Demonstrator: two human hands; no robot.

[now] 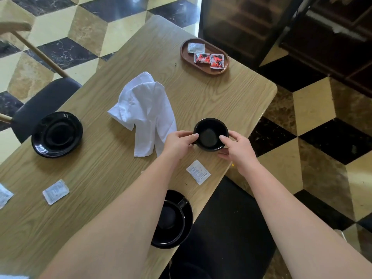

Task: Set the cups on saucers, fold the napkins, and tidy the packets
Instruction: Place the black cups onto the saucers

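A black cup (210, 133) is held between both hands near the table's right edge: my left hand (178, 143) grips its left rim, my right hand (236, 149) its right rim. An empty black saucer (57, 134) lies at the left. A second black cup (171, 216) sits on a saucer (186, 224) at the near edge, partly hidden by my left forearm. A crumpled white napkin (144, 112) lies mid-table. White packets lie loose: one (198, 172) below the held cup, one (55, 191) at the left, one (4, 195) at the frame's left edge.
A brown oval wooden tray (186, 57) at the far right of the wooden table (231, 93) holds one white (195, 47) and two red packets (209, 60). A dark chair seat (40, 103) stands at the left; another dark chair (227, 228) is below me.
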